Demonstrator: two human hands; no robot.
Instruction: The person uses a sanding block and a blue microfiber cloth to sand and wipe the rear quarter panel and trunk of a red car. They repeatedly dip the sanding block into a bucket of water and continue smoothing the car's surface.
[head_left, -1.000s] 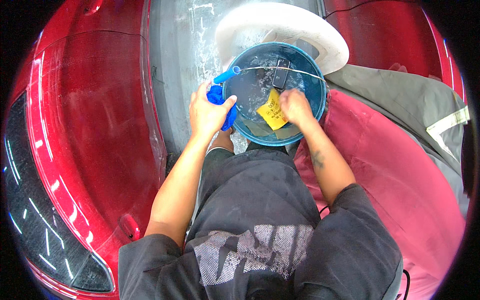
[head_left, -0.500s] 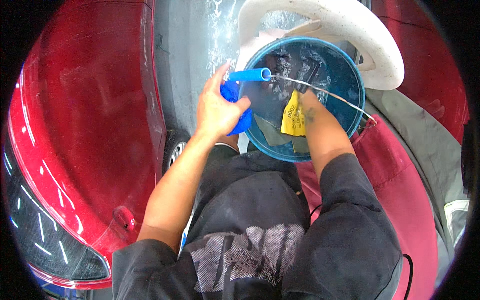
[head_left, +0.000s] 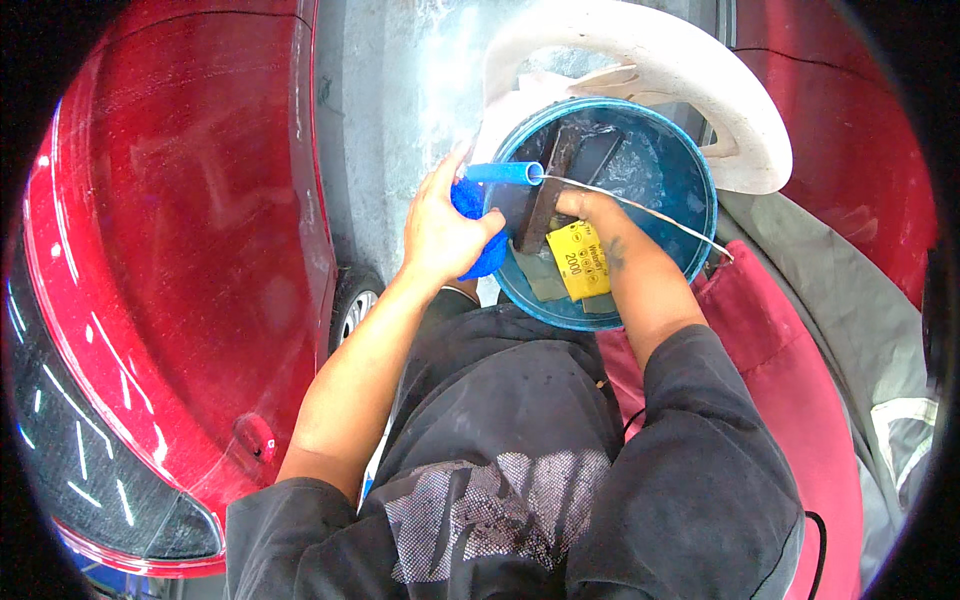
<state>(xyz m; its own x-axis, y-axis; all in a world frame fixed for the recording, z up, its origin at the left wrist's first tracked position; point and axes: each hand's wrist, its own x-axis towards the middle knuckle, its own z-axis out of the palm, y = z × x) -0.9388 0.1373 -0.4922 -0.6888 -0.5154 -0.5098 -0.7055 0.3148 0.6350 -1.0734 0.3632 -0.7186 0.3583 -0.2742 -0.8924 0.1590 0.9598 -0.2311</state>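
Observation:
A blue bucket of water sits in front of me. My left hand is closed around a bright blue, soft-looking cloth at the bucket's left rim, beside the blue tubular grip on its wire handle. Inside the bucket is my right hand, its fingers curled at the edge of a dark, bar-shaped block; the fingertips are partly hidden. Just below that hand, a yellow printed sheet of sandpaper lies face up. Greyish-green sheets rest under and beside it.
Behind the bucket curves a white plastic chair. A glossy red car with a wheel takes up the left side. Pinkish-red fabric and grey fabric spread at right, with another red panel beyond.
My right hand has shifted left and slightly down in the bucket. The dark block now shows beside it, and the yellow sheet has turned flatter. My left hand keeps the blue cloth.

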